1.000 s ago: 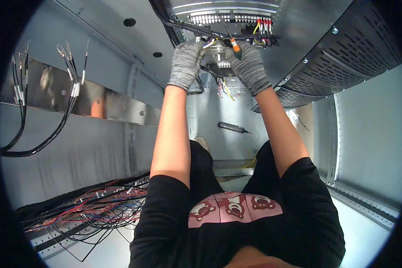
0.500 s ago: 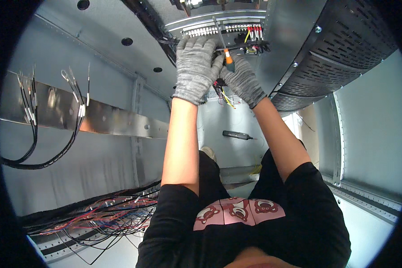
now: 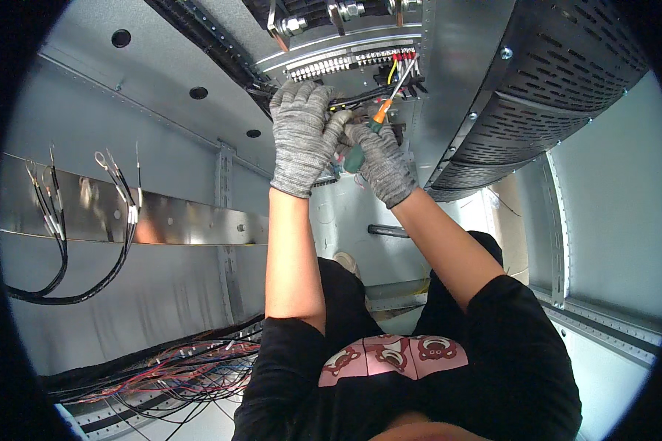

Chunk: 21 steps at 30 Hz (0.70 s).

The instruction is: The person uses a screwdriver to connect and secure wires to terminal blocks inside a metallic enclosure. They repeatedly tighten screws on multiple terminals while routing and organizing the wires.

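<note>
Both my hands wear grey knit gloves and work close together below a white terminal strip. In my right hand is a screwdriver with an orange and green handle. Its metal shaft slants up to the right, past the red-sleeved wire ends at the strip's right end. My left hand is closed over the left part of a black cable bundle, its thumb reaching toward my right fingers. Whatever it pinches is hidden behind the glove.
A dark pen-shaped tool lies on the cabinet floor, partly behind my right forearm. At left, black cables with ring lugs hang before a metal bar. Loose wires pile at lower left. A slotted black cover stands at right.
The screwdriver has swung from leaning up-left to leaning up-right, and more of its green handle shows. Both hands sit slightly lower and apart. The whole view has shifted a little.
</note>
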{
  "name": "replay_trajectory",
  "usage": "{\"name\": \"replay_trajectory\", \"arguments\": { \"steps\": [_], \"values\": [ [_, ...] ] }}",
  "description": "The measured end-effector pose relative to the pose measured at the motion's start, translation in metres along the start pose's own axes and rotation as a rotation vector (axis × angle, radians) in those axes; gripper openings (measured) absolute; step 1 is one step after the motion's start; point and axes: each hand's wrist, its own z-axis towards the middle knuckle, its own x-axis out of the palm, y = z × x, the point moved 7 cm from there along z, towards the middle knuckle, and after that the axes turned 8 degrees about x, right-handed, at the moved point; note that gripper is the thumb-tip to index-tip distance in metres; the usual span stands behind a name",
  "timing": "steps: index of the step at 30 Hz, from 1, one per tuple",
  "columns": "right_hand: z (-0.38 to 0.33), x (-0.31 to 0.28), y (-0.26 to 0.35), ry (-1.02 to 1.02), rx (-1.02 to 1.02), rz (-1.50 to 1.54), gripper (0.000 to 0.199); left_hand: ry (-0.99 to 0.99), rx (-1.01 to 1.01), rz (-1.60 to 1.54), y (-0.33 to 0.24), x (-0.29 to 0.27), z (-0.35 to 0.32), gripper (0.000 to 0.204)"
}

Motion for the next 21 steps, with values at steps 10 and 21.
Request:
{"name": "replay_trajectory", "arguments": {
  "steps": [10, 21],
  "values": [
    [0.022, -0.016, 0.007, 0.096, -0.080, -0.198, 0.032, 0.022, 0.032, -0.067, 0.004, -0.004, 0.001, 0.030],
    [0.017, -0.003, 0.024, 0.105, -0.216, -0.223, 0.050, -0.008, 0.095, -0.133, 0.001, -0.022, 0.004, 0.026]
  ]
}}
